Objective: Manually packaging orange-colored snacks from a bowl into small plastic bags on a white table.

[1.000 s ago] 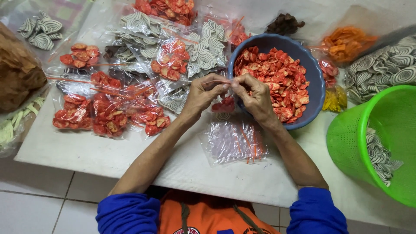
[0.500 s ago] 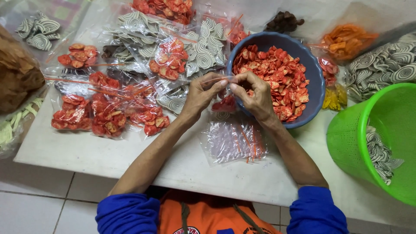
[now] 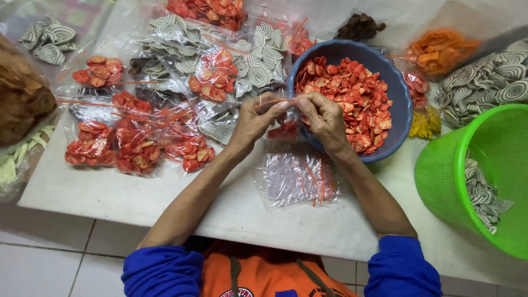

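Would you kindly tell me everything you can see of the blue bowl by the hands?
The blue bowl is round, deep and smooth, plastic by its look. It stands upright on the white table, right of the packed bags, heaped with red-orange crackers. The right hand overlaps its near-left rim; whether it touches cannot be told. Small snack bags crowd its far and right sides.

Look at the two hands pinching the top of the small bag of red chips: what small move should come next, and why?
Probably press along the strip to close it: the left hand and right hand pinch the small bag at its top edge, chips already inside, above the blue bowl.
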